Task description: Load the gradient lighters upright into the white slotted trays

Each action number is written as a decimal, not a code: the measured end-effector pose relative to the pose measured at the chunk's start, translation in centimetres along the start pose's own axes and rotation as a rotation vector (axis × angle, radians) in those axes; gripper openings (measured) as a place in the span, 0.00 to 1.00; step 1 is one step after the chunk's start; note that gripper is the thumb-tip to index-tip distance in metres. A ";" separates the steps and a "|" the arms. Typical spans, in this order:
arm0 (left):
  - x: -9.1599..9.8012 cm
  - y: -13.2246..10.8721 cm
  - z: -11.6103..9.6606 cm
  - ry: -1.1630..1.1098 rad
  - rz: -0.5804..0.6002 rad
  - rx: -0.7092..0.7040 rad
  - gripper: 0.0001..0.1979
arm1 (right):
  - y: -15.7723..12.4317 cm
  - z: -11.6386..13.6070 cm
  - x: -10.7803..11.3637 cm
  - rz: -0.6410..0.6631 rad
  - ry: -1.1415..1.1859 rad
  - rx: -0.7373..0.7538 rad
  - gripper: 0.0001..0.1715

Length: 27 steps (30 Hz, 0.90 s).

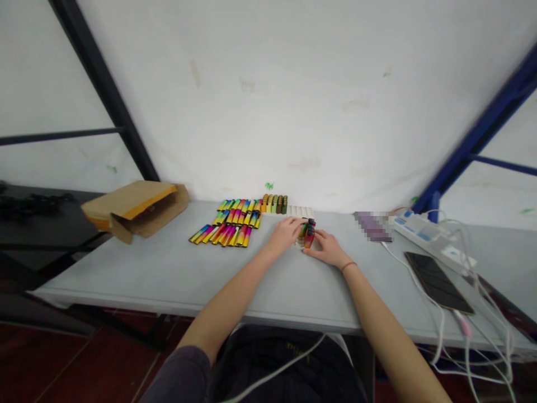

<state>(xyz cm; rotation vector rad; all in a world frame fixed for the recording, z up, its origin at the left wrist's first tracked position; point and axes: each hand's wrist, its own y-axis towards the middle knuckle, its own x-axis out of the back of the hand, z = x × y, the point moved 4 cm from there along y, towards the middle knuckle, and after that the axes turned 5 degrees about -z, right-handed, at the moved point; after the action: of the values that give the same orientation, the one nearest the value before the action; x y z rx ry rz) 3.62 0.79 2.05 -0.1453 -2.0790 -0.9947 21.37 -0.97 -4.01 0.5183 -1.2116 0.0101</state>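
My left hand [286, 233] and my right hand [328, 248] rest on the grey table [176, 274], closed from both sides round a small bunch of colourful lighters [307, 233] standing in a white tray [300, 212]. Rows of rainbow-coloured lighters [229, 225] lie flat to the left of my hands. A short row of upright yellow and green lighters [274, 204] stands behind them by the wall.
An open cardboard box [134, 210] lies on its side at the table's left end. On the right sit a blurred purple item [372, 226], a white power strip [423, 234] with trailing cables, and a dark phone [438, 281]. A white wall rises behind.
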 end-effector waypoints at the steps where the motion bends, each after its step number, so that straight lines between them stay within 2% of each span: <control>1: 0.8 0.0 0.1 0.046 -0.008 0.023 0.16 | 0.0 0.0 0.0 0.002 -0.001 -0.004 0.40; 4: 4.8 0.0 1.8 0.133 -0.095 0.209 0.19 | 0.0 0.2 0.2 0.018 0.000 -0.012 0.40; 7: 9.4 -0.9 5.3 0.243 -0.184 0.530 0.16 | 0.0 0.5 0.5 0.035 0.012 -0.011 0.40; 10: 12.2 -2.6 8.5 0.432 -0.105 0.812 0.14 | -0.1 0.7 0.6 0.040 0.019 -0.017 0.39; 12: 12.7 -3.4 9.7 0.506 -0.004 0.885 0.17 | -0.1 0.7 0.6 0.037 0.019 -0.026 0.39; 16: 11.9 -3.9 10.4 0.580 0.145 0.895 0.23 | 0.0 0.6 0.6 0.045 0.017 -0.033 0.40; 23: 11.3 -3.7 10.0 0.594 0.246 0.905 0.27 | 0.0 0.9 0.6 0.047 0.019 -0.037 0.41; 27: 11.3 -3.7 10.0 0.601 0.239 0.896 0.25 | 0.0 0.8 0.6 0.047 0.012 -0.044 0.42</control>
<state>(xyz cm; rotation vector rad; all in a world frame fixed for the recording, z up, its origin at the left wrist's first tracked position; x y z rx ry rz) -11.62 2.69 4.23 0.3225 -1.6972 0.1012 20.88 -1.50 -3.24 0.4504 -1.2095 0.0264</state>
